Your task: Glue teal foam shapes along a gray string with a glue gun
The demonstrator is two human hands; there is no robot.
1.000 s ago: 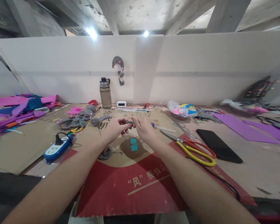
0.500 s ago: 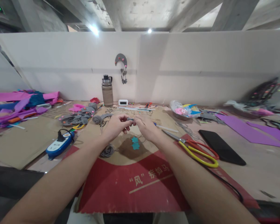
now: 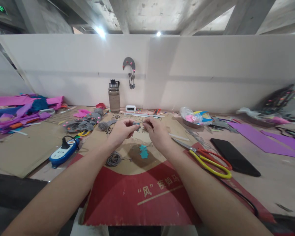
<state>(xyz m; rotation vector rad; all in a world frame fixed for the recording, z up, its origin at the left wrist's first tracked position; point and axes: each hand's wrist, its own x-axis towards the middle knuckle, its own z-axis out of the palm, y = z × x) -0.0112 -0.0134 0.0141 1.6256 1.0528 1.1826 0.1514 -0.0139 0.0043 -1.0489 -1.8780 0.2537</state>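
Observation:
My left hand (image 3: 125,130) pinches a small grey felt piece (image 3: 136,125) between thumb and fingertips. Level with it and a little apart, my right hand (image 3: 155,130) is closed in a pinch; whatever sits in its fingertips is too small to name. A thin grey strand shows below the right hand, near two teal felt shapes (image 3: 144,152) lying on the cardboard (image 3: 127,168). To the left of these shapes rests a coil of grey yarn (image 3: 113,159).
Scissors (image 3: 211,162) with red and yellow handles lie right of my forearm, beside a black phone (image 3: 234,157). A blue-and-white power strip (image 3: 64,152) is on the left. Behind stand a bottle (image 3: 114,98) and small clock (image 3: 130,108). A grey moon ornament (image 3: 128,63) hangs on the wall.
My hands have drawn apart from each other; the right fingers have curled into a pinch. The grey felt piece stays in my left hand. The view has shifted slightly.

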